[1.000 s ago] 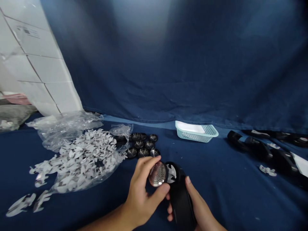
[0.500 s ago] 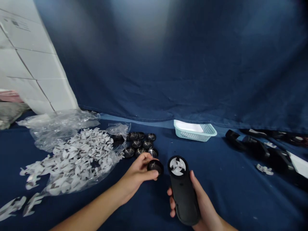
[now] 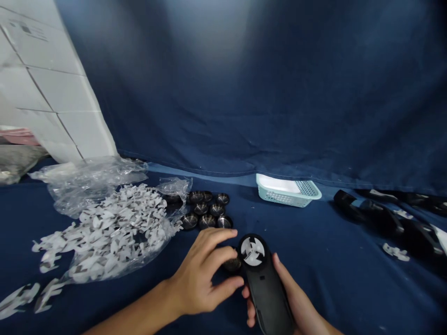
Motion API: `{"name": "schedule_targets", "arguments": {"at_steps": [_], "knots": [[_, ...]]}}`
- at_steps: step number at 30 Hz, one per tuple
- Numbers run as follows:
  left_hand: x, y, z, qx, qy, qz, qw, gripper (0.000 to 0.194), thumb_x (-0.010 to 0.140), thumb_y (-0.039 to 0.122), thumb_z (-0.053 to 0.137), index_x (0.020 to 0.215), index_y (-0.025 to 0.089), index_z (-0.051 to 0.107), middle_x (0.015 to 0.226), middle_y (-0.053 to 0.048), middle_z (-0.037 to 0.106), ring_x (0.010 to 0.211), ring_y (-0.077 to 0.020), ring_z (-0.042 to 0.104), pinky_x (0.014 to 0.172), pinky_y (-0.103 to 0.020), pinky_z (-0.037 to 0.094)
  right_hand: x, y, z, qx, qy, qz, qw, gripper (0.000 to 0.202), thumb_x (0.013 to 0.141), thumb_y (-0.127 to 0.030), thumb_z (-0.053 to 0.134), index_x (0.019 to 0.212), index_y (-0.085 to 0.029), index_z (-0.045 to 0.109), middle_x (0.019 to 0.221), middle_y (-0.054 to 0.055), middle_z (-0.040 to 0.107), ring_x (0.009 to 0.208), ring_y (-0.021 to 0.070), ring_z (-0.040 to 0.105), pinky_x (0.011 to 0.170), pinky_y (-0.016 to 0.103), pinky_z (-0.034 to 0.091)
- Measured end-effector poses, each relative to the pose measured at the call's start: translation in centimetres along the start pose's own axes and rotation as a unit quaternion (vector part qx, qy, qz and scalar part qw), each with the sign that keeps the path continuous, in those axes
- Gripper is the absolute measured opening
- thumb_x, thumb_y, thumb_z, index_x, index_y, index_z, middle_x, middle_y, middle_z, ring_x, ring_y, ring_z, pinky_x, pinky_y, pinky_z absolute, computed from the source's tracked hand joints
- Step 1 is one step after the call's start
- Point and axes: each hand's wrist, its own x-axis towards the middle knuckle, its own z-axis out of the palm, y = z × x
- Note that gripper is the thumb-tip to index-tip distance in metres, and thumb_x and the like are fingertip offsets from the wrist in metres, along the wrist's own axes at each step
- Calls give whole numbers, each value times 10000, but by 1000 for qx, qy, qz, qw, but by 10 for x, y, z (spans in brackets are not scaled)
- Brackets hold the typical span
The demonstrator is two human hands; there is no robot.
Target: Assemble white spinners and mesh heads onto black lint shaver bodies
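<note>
My right hand is wrapped round the handle of a black fabric shaver, whose round head faces up. A white three-bladed piece sits inside that head. Just left of the head is a round black mesh cap, partly behind my left fingers. Around this cap my left hand spreads its fingers and thumb apart, and it does not appear to grip it. Beyond my left hand, several more black mesh caps lie in rows on the blue cloth.
At left, a heap of white plastic parts lies on clear plastic bags. A pale green basket stands by the blue curtain. Black shaver bodies and small white pieces lie at right.
My left hand has let go of the black mesh cap and opened its fingers. The cap is now lower, close beside the shaver head. The shaver has tilted slightly and shifted down.
</note>
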Motion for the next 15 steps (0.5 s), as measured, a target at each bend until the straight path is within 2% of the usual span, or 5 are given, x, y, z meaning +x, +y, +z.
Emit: {"name": "schedule_targets", "arguments": {"at_steps": [2,5,9,15], "knots": [[-1,6,1,18,7,62,998,375,852,292,650,1191,204,518,1293,-139,514,1203,-315,489,1003,-518,426,-1,0,1,-8,-3,5,1000,800,832,-791,377,812,-79,742,728,137,711,664,206,671,741,324,475],[-2,10,3,55,-11,93,994,414,858,328,645,1243,217,545,1323,-131,487,1244,-331,447,1025,-537,410,-2,2,3,-14,2,3,1000,800,808,-810,390,804,-93,747,725,133,710,667,208,665,775,338,473],[-4,8,4,84,-16,70,994,402,879,361,621,1256,233,564,1363,-129,465,1263,-340,428,1015,-549,418,-1,4,4,-14,16,-10,1000,817,808,-815,373,759,-89,743,693,128,695,638,196,648,779,339,475],[-3,5,4,67,-13,40,997,408,899,327,594,1292,236,536,1382,-134,461,1270,-339,429,1002,-544,433,-1,3,5,-13,27,-10,999,790,845,-784,340,768,-109,743,670,115,702,616,195,649,744,339,496]]}}
